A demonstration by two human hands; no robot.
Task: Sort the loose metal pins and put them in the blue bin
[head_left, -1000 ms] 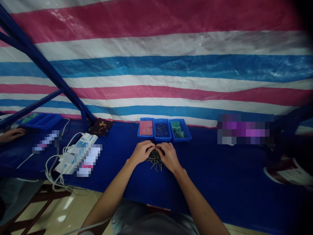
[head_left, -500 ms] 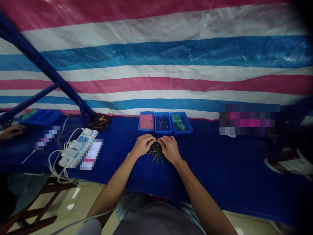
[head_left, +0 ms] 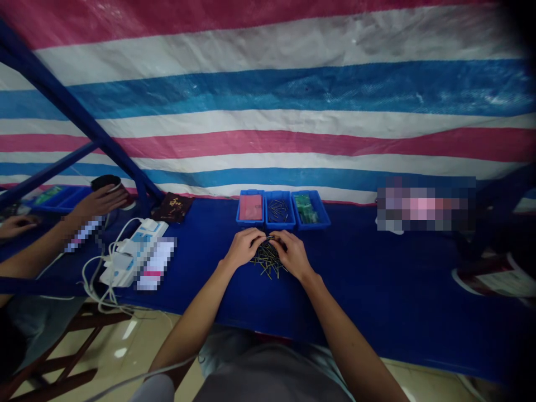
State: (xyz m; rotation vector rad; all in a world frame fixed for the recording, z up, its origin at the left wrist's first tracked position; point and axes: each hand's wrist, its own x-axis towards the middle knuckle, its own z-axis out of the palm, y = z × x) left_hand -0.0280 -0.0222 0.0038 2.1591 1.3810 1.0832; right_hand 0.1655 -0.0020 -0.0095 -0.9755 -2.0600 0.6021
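Observation:
Above a heap of thin dark-and-yellowish metal rods (head_left: 268,264) my two hands meet, fingertips almost touching. My left hand (head_left: 243,245) is closed in a pinch at one end of a small thin rod (head_left: 269,238). My right hand (head_left: 292,251) pinches at the rod's other end; the fingers cover most of it. Just beyond my hands stand three blue bins in a row: the left bin (head_left: 238,219) holds pink sheets (head_left: 250,207), the middle bin (head_left: 280,226) loose thin rods (head_left: 278,210), and the right bin (head_left: 321,219) green packets (head_left: 306,208).
To the left lie a white power strip (head_left: 136,251) with tangled cords, a blurred-out phone-like item (head_left: 157,265) and a dark brown packet (head_left: 172,207). Another person's hand (head_left: 103,202) reaches a dark cup (head_left: 106,181). A round dark-red container (head_left: 498,277) is at the right.
The view has tilted down slightly. My hands stay together over the heap, the right fingers a little more spread. At the left, another person's arm has come in to the dark cup.

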